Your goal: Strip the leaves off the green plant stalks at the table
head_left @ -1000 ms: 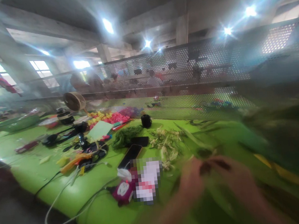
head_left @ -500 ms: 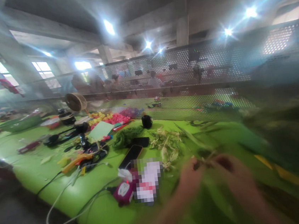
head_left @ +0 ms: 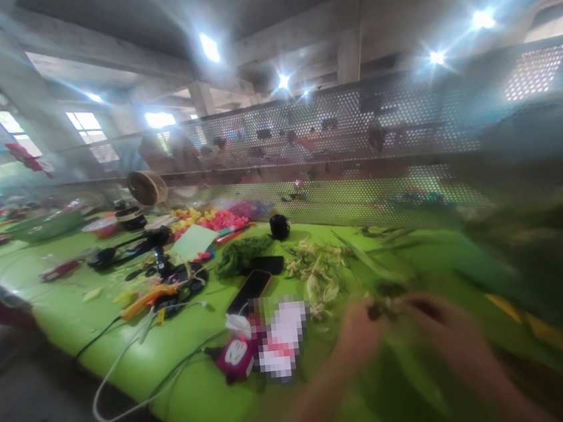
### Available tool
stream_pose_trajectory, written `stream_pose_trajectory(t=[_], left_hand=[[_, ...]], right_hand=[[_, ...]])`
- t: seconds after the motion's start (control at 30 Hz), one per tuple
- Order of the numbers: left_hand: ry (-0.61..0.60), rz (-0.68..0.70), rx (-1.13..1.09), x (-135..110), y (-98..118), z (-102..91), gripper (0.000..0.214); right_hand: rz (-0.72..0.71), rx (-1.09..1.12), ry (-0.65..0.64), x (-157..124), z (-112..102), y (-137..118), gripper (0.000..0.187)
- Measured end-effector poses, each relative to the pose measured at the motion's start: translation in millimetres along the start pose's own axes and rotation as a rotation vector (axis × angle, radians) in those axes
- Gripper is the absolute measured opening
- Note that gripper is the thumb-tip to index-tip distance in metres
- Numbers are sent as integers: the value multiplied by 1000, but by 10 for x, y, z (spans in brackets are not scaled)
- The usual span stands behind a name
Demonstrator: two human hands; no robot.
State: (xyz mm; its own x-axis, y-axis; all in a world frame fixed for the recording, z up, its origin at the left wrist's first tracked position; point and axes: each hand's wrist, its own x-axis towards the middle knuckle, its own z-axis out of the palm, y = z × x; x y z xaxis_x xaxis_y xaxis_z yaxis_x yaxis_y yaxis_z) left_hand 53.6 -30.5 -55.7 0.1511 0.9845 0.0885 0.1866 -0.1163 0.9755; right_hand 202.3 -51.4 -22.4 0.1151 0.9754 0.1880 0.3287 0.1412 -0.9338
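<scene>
My left grip and my right grip meet low over the green surface, both badly blurred. Between them sits one small dark-green sprig, held just above the surface. My left grip is pinched closed on its near end. My right fingers reach the other end, but through the blur I cannot tell whether that grip is closed or loose. One long green leaf lies just beyond the sprig, pointing away from me. To the left of it lies one heap of pale trimmings, and beside that two dark phones: one phone nearer me, a second phone just behind it. One bundle of green stems lies behind those, with one black cup near it. One pink charger sits at the near edge, trailing one white cable. One small fan stands far left, before the perforated screen.
</scene>
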Motion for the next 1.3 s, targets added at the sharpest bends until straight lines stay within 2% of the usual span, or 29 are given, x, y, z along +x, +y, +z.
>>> stream_pose_trajectory(t=[0.17,0.3,0.57,0.93,1.3], left_hand=[[-13,71,111,-28,17,-26,11],[-17,71,156,-23,18,-44,7],[-22,111,233,-28,26,-62,12],[-69,192,282,-52,100,-112,17],[-162,118,384,-68,222,-149,16]], right_hand=[[-181,-152,-85,60,-37,94,21],[-255,-243,-173,128,-53,238,23],[-294,-339,-240,201,-94,362,16],[-285,-368,-304,144,-118,323,12],[-308,-369,-332,174,-136,323,11]])
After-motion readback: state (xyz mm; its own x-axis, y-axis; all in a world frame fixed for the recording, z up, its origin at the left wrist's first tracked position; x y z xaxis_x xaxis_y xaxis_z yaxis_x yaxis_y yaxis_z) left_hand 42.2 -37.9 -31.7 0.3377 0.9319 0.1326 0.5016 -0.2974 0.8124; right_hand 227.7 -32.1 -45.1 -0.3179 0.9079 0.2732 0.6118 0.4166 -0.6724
